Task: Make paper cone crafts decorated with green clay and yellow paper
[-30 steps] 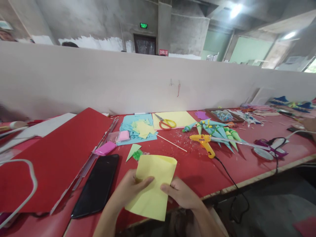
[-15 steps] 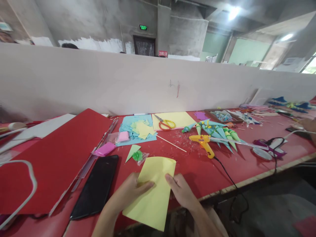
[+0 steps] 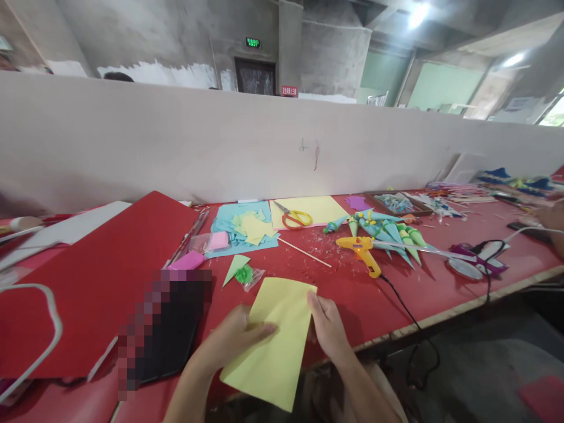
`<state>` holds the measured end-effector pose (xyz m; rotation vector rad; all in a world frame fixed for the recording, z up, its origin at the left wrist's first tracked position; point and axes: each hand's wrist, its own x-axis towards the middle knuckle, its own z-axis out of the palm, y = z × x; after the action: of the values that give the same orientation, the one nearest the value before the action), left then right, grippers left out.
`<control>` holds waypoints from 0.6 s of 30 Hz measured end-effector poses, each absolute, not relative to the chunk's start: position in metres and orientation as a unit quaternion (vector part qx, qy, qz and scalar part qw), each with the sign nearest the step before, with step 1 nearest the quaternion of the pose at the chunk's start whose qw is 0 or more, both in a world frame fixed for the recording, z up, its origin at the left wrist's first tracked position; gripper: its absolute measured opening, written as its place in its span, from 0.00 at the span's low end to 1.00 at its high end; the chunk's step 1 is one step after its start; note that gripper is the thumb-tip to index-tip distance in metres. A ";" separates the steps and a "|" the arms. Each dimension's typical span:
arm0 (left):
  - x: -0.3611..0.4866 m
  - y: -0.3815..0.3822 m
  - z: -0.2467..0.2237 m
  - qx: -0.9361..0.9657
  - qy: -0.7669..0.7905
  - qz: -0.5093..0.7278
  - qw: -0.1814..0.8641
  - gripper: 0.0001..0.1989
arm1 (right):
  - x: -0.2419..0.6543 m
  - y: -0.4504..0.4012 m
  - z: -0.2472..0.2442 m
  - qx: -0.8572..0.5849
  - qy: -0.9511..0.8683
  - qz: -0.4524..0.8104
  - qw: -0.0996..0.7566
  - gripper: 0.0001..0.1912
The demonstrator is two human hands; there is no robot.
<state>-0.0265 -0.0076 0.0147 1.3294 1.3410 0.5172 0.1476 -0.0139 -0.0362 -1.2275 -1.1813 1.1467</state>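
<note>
A sheet of yellow paper is held over the table's front edge, tilted toward me. My left hand grips its left side, thumb on top and fingers hidden beneath. At the upper right corner, my right hand pinches the sheet between thumb and fingers. Just beyond the paper lie a green paper triangle and a small clear bag with something green. A yellow glue gun rests to the right, its clear glue stick pointing right and its black cord running off the edge.
Scissors lie on pale yellow sheets. Cut paper pieces cover a blue sheet. Blue and green paper cones sit behind the glue gun. A black phone and a red board are on the left. Another person's hand shows far right.
My right hand has slid up and outward to the paper's upper right corner. My left hand keeps its grip. The camera view has shifted slightly.
</note>
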 end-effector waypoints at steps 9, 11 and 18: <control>-0.027 0.000 0.011 0.588 0.553 0.164 0.567 0.20 | 0.156 -0.012 -0.028 -0.510 -0.501 0.420 0.559 0.21; -0.025 -0.001 0.011 0.583 0.543 0.169 0.580 0.20 | 0.156 -0.013 -0.029 -0.519 -0.482 0.415 0.571 0.22; -0.024 0.001 0.010 0.578 0.552 0.202 0.566 0.19 | 0.154 -0.012 -0.029 -0.493 -0.473 0.478 0.551 0.22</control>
<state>-0.0243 0.0009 0.0095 1.3597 1.2971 0.4752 0.1543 -0.0124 -0.0294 -1.1668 -1.1201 1.1307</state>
